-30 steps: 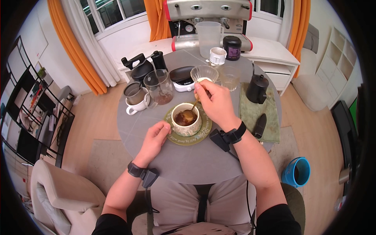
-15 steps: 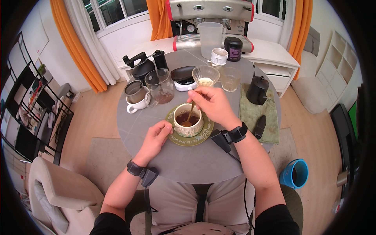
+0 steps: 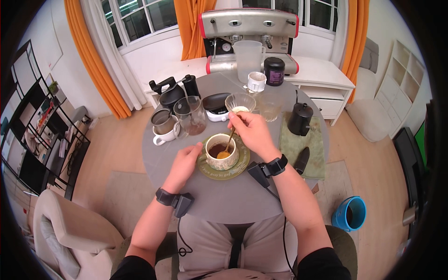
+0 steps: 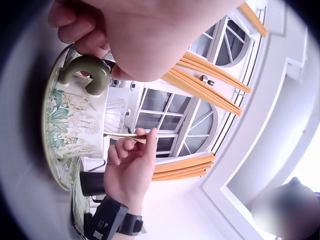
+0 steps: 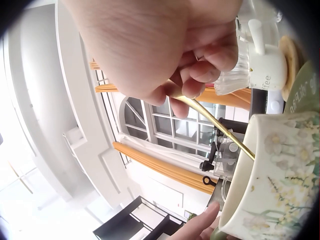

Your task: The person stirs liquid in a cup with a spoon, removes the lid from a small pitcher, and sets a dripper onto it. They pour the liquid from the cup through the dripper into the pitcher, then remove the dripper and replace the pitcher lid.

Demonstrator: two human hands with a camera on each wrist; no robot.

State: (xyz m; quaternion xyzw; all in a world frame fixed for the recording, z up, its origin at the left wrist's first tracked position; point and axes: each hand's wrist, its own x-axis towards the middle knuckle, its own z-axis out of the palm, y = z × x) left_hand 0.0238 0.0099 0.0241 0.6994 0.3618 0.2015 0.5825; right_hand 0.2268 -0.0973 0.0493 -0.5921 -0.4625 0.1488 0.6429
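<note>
A flower-patterned cup of dark brown liquid stands on a green saucer with white lettering. My right hand pinches a gold spoon between thumb and fingers, above the cup's far right rim. The spoon slants down into the cup, its bowl showing near the front wall. At the cup's left side, my left hand holds the green handle with curled fingers. In the left wrist view, part of its grip is hidden behind the handle.
Behind the cup stand a glass carafe, a black-and-white scale and a ribbed glass dripper. A white mug is at the left. To the right, a black kettle and a dark object rest on a green cloth.
The spoon bowl has swept from the cup's right side round to the front, and the right hand has shifted with it. The left hand stays at the handle. The head view has tilted slightly upward.
</note>
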